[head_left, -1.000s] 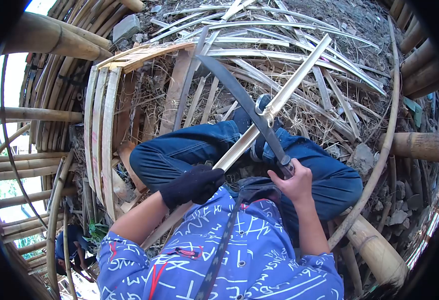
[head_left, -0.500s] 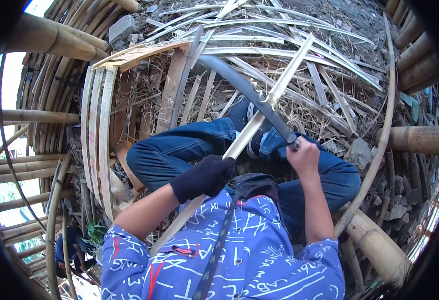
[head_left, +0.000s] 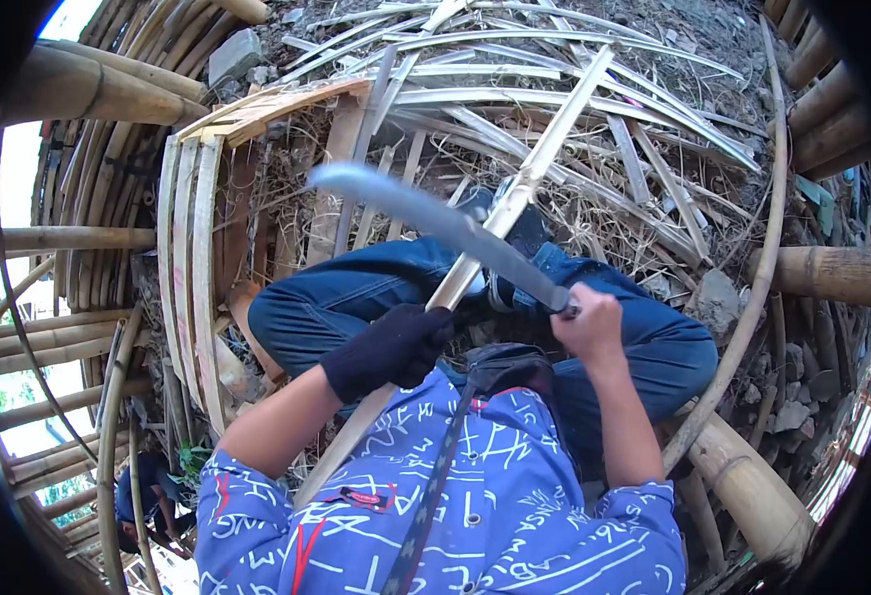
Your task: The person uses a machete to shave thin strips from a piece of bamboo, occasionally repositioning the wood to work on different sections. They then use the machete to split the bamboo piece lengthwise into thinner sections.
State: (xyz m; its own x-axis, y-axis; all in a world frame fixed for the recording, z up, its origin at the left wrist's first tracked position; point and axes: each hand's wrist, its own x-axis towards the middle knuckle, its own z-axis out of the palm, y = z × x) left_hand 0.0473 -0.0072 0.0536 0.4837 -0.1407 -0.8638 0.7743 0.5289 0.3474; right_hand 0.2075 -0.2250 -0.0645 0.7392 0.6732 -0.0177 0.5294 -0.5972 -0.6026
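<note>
A black knitted glove covers my left hand, its fingers wrapped round a long pale bamboo strip. The strip slants from beside my left side, past the glove, up to the far right over the ground. Bare, my right hand is closed on the dark handle of a machete. Its long blade points to the upper left and crosses over the strip just beyond the glove; the tip is blurred by motion. A small rough spot shows on the strip above the blade. Both hands are over my crossed legs in jeans.
Many split bamboo strips and curly shavings litter the ground ahead. Wooden slats stand at the left. Thick bamboo poles flank both sides, with rocks at the right. Another person is at the lower left.
My right hand has drawn the machete back toward my body, and the blade has swung left and nearer along the strip. My left hand and the strip have shifted slightly toward the left.
</note>
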